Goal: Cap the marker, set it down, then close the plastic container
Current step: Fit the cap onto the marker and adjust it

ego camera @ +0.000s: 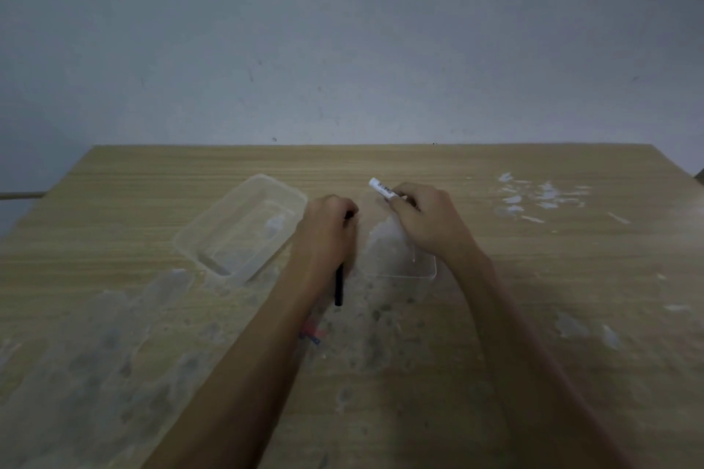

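Observation:
My right hand [426,217] is closed around a white marker [382,188]; its labelled end sticks out up and to the left of my fingers. My left hand [327,228] grips a thin black piece [339,287], which pokes out below the hand toward me. I cannot tell whether this piece is the cap. The two hands are a short gap apart. A clear plastic container [244,225] sits open and tilted on the table, left of my left hand. Its flat clear lid [400,263] lies under and in front of my right hand.
The wooden table [533,316] has white smears and flakes at the right [541,196] and dull stains near me on the left. A small red and blue scrap [312,333] lies beside my left forearm. A grey wall stands behind the table's far edge.

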